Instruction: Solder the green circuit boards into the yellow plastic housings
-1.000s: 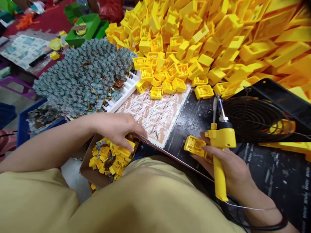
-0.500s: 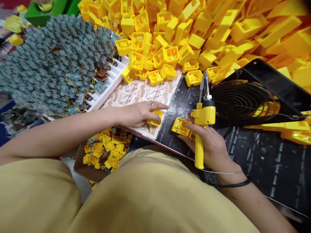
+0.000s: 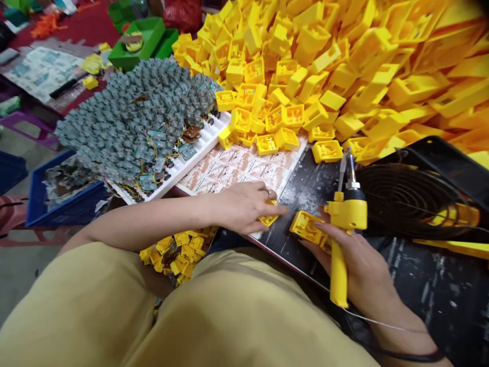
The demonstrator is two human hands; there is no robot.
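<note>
"Scores of yellow cases make up the heap (image 3: 324, 76) at 1 o'clock. Finished, or waiting?"

"I can't tell. Many show parts inside, so some fitting looks done. The grey modules (image 3: 130, 120) at 10 o'clock, packed close, I judge unused."

"And nearer in?"

"A black fan (image 3: 389, 199) sits at 3 o'clock, and small yellow parts (image 3: 185, 252) lie piled at 7 o'clock, so plenty looks left."

"What does the right hand (image 3: 359, 252) have?"

"At 4 o'clock, it is closed round a soldering gun (image 3: 347, 211), tip pointing to 12. Thumb and fingers also pinch an open case (image 3: 306, 225); whether it's one or two, I can't make out. I'd call that one partway."

"The left hand (image 3: 246, 206)?"

"It reaches in from 9 o'clock to just below centre, fingers nearly together, gripping a little yellow piece (image 3: 269, 219) toward 5 o'clock, by the edge of the patterned sheet (image 3: 244, 165). That piece lies apart from the open case, so joining looks not yet done."
</note>
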